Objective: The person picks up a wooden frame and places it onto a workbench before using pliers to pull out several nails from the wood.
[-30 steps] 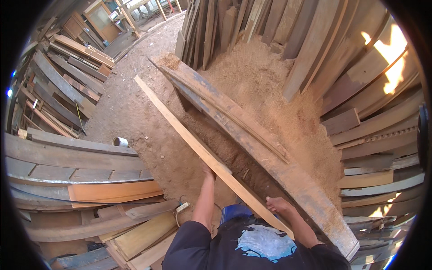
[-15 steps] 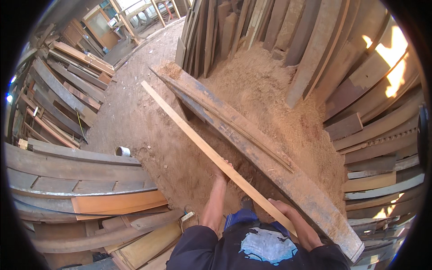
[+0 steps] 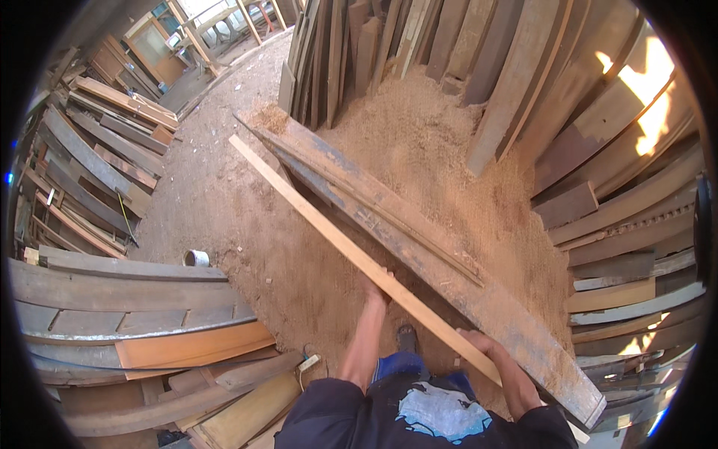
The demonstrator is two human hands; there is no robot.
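Note:
A long pale wooden strip (image 3: pixel 329 230) runs slantwise from the upper left to the lower right, in front of me. My left hand (image 3: pixel 376 287) is closed around its underside near the middle, fingertips showing at the far edge. Farther down its length, my right hand (image 3: pixel 476 342) grips the strip, with the forearm crossing over it. Just beyond and almost parallel lies a worn, sawdust-covered bench plank (image 3: pixel 516 329). A thin dark batten (image 3: pixel 419 233) rests lengthwise on that plank. My right hand is next to the plank's near edge; whether it touches is unclear.
Stacked boards (image 3: pixel 134 288) fill the left side, an orange-brown panel (image 3: pixel 194 348) among them. Upright planks (image 3: pixel 493 52) lean at the back, and more boards (image 3: pixel 628 266) crowd the right. Sawdust (image 3: pixel 426 127) heaps behind the bench. A white pot (image 3: pixel 196 258) stands on the ground.
The strip's near end has swung toward the bench plank, and my right hand has shifted slightly right with it. My left hand has moved a little right. The view has shifted slightly.

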